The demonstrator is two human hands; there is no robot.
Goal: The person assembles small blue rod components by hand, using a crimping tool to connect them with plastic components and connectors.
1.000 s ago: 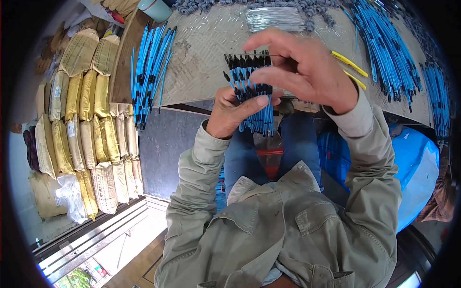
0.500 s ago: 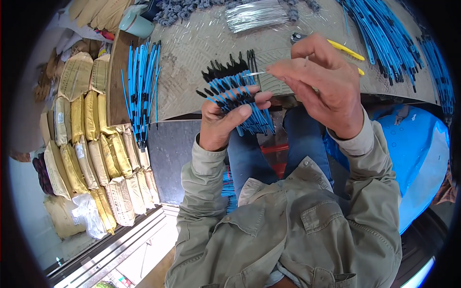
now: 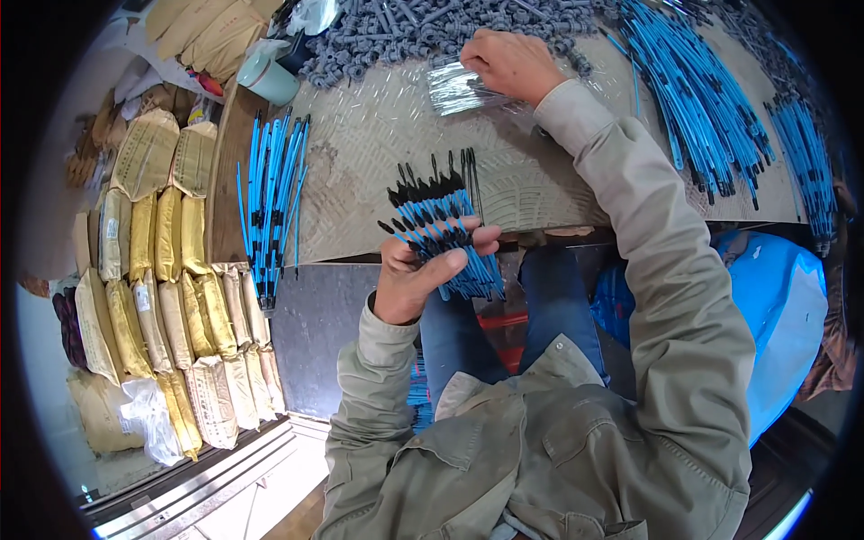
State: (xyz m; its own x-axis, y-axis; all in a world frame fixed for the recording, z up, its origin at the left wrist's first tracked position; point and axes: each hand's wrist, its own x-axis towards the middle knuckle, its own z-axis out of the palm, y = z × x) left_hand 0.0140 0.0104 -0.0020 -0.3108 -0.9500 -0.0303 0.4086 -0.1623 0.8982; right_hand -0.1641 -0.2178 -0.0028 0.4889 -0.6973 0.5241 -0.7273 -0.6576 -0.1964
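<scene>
My left hand (image 3: 416,270) is closed around a fanned bundle of thin blue rods (image 3: 436,220) with black tips and black sleeves. It holds them just off the table's near edge, thumb across the front. Two thin black rods (image 3: 472,184) stand up at the bundle's right side. At the far side of the table, my right hand (image 3: 517,65) reaches to a flat heap of thin silvery metal pins (image 3: 454,88). Its fingers are bent down at the heap's right end, and the fingertips are partly hidden, so what they grip does not show.
Grey plastic fittings (image 3: 387,40) are piled along the table's back. More blue rods lie at the right (image 3: 697,99) and on the left edge (image 3: 273,198). A pale green cup (image 3: 268,79) stands back left. Wrapped packages (image 3: 171,306) are stacked left; a blue bag (image 3: 765,297) sits right.
My right hand has moved from beside the bundle, where it pinched a silvery pin, to the far pin heap. The yellow-handled tool is now behind my right arm. My left hand keeps the bundle.
</scene>
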